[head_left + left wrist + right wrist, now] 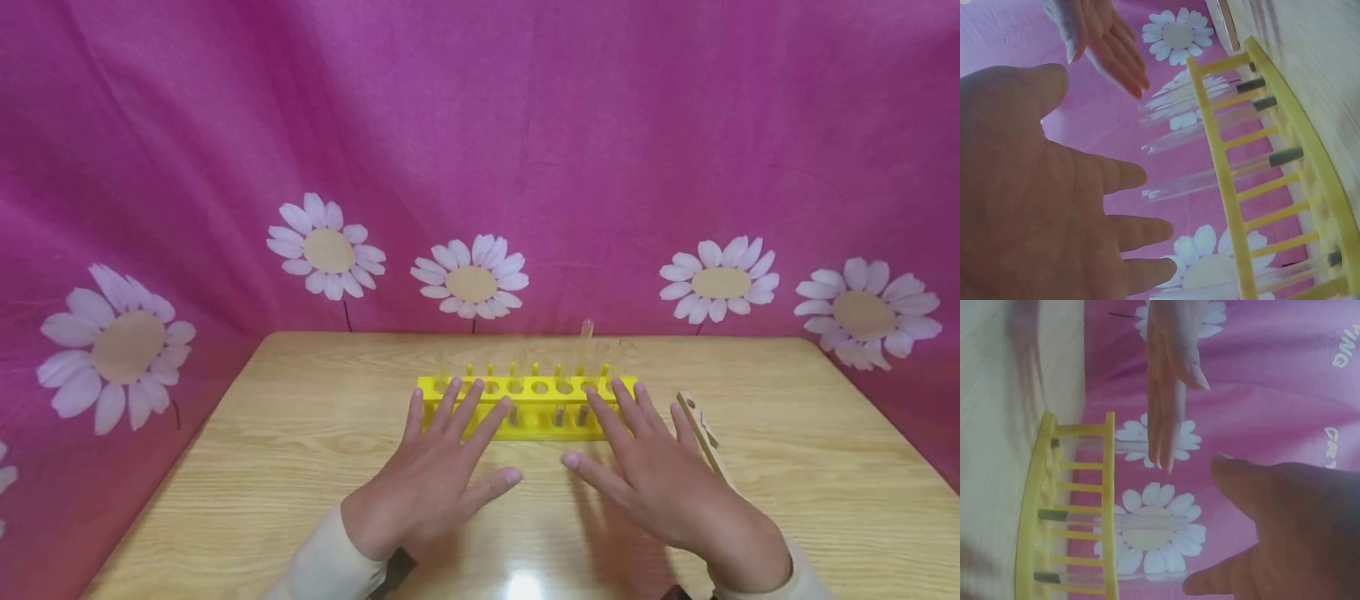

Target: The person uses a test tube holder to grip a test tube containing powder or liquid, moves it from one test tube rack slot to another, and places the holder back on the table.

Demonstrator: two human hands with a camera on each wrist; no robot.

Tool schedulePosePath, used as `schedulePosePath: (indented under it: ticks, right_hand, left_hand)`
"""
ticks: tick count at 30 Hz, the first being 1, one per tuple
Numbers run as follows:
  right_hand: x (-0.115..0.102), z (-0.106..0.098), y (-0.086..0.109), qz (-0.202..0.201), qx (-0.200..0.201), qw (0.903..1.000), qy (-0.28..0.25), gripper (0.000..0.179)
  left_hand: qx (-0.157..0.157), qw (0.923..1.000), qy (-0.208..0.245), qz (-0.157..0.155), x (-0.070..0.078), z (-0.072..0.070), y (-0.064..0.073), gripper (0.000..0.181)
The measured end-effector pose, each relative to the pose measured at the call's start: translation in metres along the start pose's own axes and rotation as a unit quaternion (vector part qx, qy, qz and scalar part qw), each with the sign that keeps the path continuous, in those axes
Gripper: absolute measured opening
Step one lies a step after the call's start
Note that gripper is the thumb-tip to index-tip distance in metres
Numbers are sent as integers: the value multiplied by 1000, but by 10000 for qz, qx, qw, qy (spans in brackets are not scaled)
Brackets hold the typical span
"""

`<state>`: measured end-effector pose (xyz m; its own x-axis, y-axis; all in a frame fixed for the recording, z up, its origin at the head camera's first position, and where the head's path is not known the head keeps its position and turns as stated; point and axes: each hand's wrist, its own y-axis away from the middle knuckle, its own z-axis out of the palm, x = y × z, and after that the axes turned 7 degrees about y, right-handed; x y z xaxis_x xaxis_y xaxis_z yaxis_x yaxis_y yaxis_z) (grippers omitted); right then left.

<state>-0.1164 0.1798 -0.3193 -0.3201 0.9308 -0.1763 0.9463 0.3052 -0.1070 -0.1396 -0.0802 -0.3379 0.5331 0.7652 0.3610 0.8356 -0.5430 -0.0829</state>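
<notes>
A yellow test tube rack (540,399) stands upright on the table, holding several clear test tubes (1188,185), each with a little dark content (1286,156) at the bottom. My left hand (438,471) is spread flat with the palm down, on the near side of the rack's left half. Across from it my right hand (652,471) is spread the same way by the right half. In the wrist views both sets of fingers hover above the tube tops with nothing held. From the head, the fingers overlap parts of the rack and hide some holes.
To the right of the rack, close by my right hand, lies a wooden test tube clamp (703,433). Behind the wooden table (315,400) hangs a magenta cloth (585,150) printed with white daisies, which also runs along both sides.
</notes>
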Motion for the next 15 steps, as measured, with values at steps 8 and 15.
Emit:
schedulePosePath:
  ticks: [8,15]
  right_hand:
    - [12,-7,-2,275,-231,9992,-167,88]
    - [26,-12,-4,523,-240,9981,-232,88]
  left_hand:
    - [-100,9993,122,-336,-9,-8,1,80]
    - [-157,9980,196,-579,-19,-15,4,81]
